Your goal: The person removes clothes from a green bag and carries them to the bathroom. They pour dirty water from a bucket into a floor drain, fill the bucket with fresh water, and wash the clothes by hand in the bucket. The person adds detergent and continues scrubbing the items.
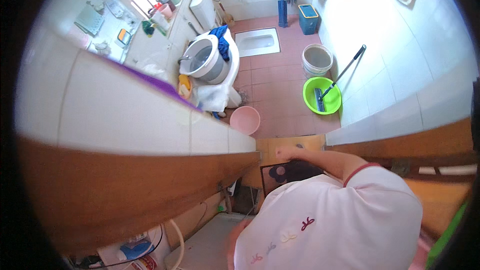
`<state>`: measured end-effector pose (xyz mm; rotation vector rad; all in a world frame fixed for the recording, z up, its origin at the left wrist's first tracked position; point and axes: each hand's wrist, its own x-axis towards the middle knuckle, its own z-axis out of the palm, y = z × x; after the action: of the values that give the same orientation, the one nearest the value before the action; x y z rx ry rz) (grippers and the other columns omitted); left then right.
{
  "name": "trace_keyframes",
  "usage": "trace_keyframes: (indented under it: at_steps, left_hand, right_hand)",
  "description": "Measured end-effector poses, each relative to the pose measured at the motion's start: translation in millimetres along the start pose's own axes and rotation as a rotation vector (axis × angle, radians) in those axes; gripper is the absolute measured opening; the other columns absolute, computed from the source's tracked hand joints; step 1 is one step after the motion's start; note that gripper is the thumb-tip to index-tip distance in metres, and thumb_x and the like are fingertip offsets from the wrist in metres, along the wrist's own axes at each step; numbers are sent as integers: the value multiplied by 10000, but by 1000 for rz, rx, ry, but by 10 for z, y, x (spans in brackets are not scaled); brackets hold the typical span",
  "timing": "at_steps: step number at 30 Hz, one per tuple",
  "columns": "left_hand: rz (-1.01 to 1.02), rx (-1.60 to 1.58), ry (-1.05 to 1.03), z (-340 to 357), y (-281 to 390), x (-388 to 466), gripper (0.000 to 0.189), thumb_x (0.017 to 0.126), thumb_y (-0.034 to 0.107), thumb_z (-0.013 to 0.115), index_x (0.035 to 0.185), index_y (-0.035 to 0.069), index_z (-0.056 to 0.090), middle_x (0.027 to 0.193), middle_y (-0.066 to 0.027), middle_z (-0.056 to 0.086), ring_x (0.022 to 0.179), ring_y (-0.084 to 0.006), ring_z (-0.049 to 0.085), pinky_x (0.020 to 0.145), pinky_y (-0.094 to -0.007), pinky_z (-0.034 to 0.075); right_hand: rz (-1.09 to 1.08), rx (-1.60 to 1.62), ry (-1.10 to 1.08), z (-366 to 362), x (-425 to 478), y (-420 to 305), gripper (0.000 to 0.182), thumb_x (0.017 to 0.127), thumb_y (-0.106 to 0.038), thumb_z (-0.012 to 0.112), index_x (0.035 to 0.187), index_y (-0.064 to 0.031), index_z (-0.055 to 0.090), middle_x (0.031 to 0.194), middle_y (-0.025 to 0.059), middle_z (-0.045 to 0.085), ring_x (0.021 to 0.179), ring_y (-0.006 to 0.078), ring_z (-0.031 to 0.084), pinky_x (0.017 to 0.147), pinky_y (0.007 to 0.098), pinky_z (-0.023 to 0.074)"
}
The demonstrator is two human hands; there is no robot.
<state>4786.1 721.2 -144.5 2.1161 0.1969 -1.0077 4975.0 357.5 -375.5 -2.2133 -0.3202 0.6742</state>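
My right hand is in front of me over the wooden threshold, beside a small grey metal piece. It looks small and blurred, with its fingers hard to make out, and nothing plainly shows in it. A dark floor mat with a flower pattern lies below that forearm. Of my left arm only a strip of skin shows beside the white shirt; my left hand is out of view. Ahead on the pink floor tiles stand a pink basin and a green basin with a long-handled squeegee or scrubber in it.
A large white tub rests tilted on the washbasin, beside blue cloth. Farther off are a squat toilet, a bucket, a bin and mops. Wooden door frames flank the doorway.
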Motion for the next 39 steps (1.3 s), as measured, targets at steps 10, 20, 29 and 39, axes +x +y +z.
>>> trace_keyframes:
  at_steps: [10, 20, 29, 39]
  left_hand:
    - [457, -97, 489, -133, 2886, 2073, 140, 899, 97, 656, 1006, 14, 689, 888, -91, 676, 761, -173, 638, 708, -286, 510]
    - [256, -372, 571, -644, 3373, 3545, 139, 903, 114, 659, 965, -5, 694, 864, -63, 691, 751, -127, 633, 705, -274, 511]
    - [190, -427, 712, -1606, 3512, 4881, 138, 902, 126, 646, 962, 11, 692, 851, -92, 675, 746, -171, 638, 696, -298, 501]
    - [-47, -991, 765, -2006, 3597, 5925, 201, 988, 222, 572, 1068, 47, 631, 864, -49, 681, 670, -79, 580, 587, -216, 481]
  right_hand:
    - [632, 741, 537, -1791, -70, 1782, 114, 912, -102, 526, 870, -24, 598, 721, 102, 648, 592, 205, 663, 528, 341, 541]
    - [403, 850, 382, -2619, 1287, 1370, 92, 939, -94, 570, 949, -17, 620, 785, 96, 675, 650, 161, 662, 559, 288, 540]
    - [140, 615, 341, -3967, 3489, 962, 82, 931, -85, 582, 955, -17, 618, 770, 57, 655, 644, 125, 619, 578, 268, 508]
    - [-780, 77, 66, -5119, 6703, -1192, 175, 846, -79, 591, 990, 6, 642, 952, 166, 672, 857, 324, 657, 765, 379, 523]
